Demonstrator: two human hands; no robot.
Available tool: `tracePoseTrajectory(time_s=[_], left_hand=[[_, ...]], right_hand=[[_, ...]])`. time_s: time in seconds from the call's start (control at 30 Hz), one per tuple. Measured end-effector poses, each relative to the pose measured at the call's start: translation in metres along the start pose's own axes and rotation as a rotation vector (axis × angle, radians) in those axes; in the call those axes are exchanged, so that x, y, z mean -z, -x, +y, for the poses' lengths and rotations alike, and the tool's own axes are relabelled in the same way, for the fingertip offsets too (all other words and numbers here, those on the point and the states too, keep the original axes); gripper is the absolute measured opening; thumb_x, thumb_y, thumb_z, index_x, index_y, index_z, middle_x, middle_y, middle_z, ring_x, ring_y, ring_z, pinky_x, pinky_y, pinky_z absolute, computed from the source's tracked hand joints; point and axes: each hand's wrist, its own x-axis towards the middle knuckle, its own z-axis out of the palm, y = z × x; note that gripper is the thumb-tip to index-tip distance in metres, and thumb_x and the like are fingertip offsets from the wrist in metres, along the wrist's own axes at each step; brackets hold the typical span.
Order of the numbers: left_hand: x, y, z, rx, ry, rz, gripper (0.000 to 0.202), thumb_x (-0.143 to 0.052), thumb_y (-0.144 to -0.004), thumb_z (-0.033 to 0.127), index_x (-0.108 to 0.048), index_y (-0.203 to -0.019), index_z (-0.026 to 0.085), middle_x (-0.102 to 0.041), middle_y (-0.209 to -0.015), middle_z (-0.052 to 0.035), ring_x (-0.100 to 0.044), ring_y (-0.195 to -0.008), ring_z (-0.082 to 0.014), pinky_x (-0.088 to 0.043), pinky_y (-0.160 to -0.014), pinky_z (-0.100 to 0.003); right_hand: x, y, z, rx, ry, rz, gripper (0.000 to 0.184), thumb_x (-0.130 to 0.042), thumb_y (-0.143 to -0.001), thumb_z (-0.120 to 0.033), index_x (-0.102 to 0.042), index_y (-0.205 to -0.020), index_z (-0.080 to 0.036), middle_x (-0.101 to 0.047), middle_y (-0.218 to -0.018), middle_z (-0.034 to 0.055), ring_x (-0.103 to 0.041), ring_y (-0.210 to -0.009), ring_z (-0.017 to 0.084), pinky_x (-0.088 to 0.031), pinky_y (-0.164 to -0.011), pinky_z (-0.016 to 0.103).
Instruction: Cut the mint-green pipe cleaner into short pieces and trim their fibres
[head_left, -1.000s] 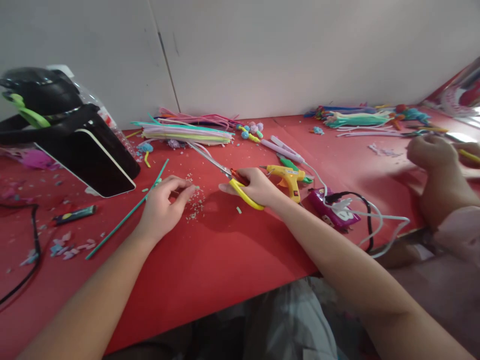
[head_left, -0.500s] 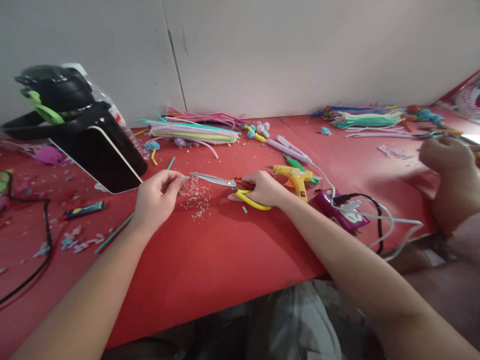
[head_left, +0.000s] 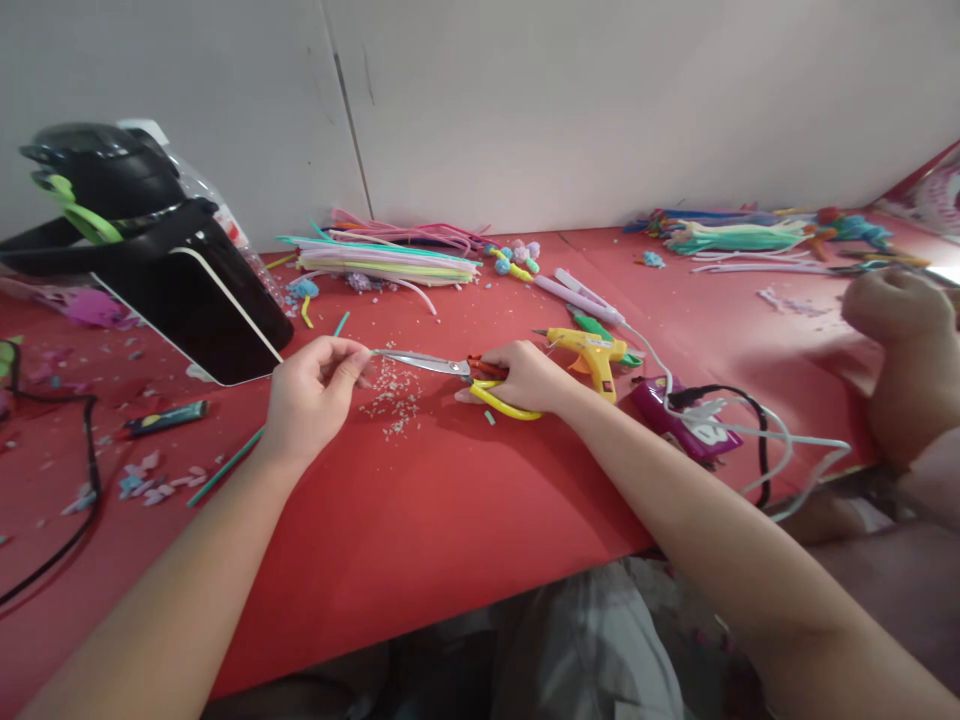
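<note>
My left hand is closed, thumb against forefinger, on a short piece of green pipe cleaner whose tip barely shows. My right hand grips scissors with yellow and red handles. Their blades point left, look nearly closed, and the tips meet the green end at my left fingertips. Fine pale clippings lie scattered under the blades. Another green pipe cleaner passes behind my left hand and wrist. A small green offcut rests just below the scissor handles.
Behind my hands lies a bundle of pastel pipe cleaners. A yellow glue gun, a lilac hot tool and a purple power block with cords sit right. A black tumbler stands left. Another person's hand is far right.
The scissor blades have closed together and their tips now reach the green end at my left fingers. Both hands stay nearly in place; the view has shifted slightly.
</note>
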Motion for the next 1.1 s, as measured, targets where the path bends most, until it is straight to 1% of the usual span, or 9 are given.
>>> tracePoseTrajectory(time_s=[0.23,0.47,0.7,0.97,1.1], left_hand=[[-0.0002,0.0,-0.0006,-0.006,-0.005,-0.007,0.007,-0.066,-0.089,0.024,-0.069,-0.085,0.019,-0.069,-0.069,0.0001,-0.066,-0.063,-0.0107,-0.054,-0.061,-0.02],[-0.0006,-0.0004,0.0008,0.006,-0.002,-0.005,0.007,-0.067,-0.089,0.023,-0.069,-0.084,0.019,-0.069,-0.068,0.0006,-0.066,-0.06,-0.0097,-0.052,-0.059,-0.019],[0.0011,-0.0002,0.0007,0.016,-0.009,0.002,0.006,-0.067,-0.088,0.021,-0.07,-0.083,0.019,-0.068,-0.065,0.0009,-0.065,-0.059,-0.0103,-0.052,-0.058,-0.019],[0.0006,0.0011,0.003,0.008,-0.045,0.001,0.008,-0.066,-0.088,0.024,-0.071,-0.084,0.019,-0.069,-0.066,0.0006,-0.064,-0.059,-0.0107,-0.052,-0.058,-0.021],[0.0009,0.0011,0.0051,0.012,-0.063,-0.001,0.008,-0.067,-0.088,0.026,-0.071,-0.083,0.02,-0.068,-0.064,0.0006,-0.064,-0.059,-0.0117,-0.053,-0.06,-0.023]], right_hand=[[0.0011,-0.0004,-0.0028,-0.02,0.007,-0.01,0.06,-0.075,-0.068,-0.068,-0.041,-0.061,-0.02,-0.036,-0.059,-0.0045,-0.029,-0.06,0.009,-0.02,-0.057,0.029],[0.0006,-0.0009,-0.0029,-0.015,0.01,-0.016,0.059,-0.074,-0.069,-0.069,-0.042,-0.061,-0.019,-0.037,-0.059,-0.0041,-0.028,-0.06,0.009,-0.02,-0.058,0.03],[0.0006,0.0004,-0.0008,0.003,-0.005,0.013,0.058,-0.073,-0.07,-0.068,-0.043,-0.062,-0.019,-0.038,-0.06,-0.0047,-0.028,-0.06,0.009,-0.02,-0.057,0.029],[0.0017,0.0014,-0.0012,-0.005,-0.023,-0.001,0.06,-0.074,-0.068,-0.069,-0.04,-0.061,-0.02,-0.036,-0.059,-0.005,-0.029,-0.059,0.009,-0.019,-0.056,0.029],[0.0005,0.0005,0.0003,0.022,-0.017,0.009,0.06,-0.073,-0.069,-0.069,-0.04,-0.061,-0.02,-0.036,-0.059,-0.0049,-0.029,-0.06,0.009,-0.019,-0.056,0.029]])
